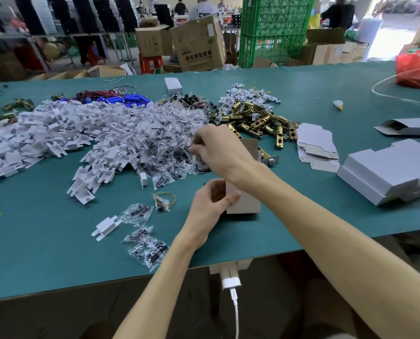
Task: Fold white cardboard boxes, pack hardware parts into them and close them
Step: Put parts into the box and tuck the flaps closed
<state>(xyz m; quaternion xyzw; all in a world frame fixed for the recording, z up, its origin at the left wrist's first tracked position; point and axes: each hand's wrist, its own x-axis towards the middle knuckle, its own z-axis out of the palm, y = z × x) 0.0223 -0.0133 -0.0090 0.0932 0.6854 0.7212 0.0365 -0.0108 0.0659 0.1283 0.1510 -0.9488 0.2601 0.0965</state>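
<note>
My left hand (211, 204) grips a small open white cardboard box (244, 204) standing upright on the green table (57, 253). My right hand (218, 150) reaches across above it to the edge of a big pile of clear screw bags (165, 143) and pinches something small and white there; what exactly it is I cannot tell. A brass latch with a silver plate (268, 159) lies just behind the box. More brass latches (255, 121) are heaped farther back. White plastic inserts (64, 135) form a large pile to the left.
Flat box blanks (317, 150) and stacks of folded white boxes (387, 177) lie to the right. Loose screw bags (147, 250), one insert (106, 227) and a rubber band (165, 199) lie near the front edge. Blue batteries (128, 97), a red bag (416, 67), people and cartons stand beyond.
</note>
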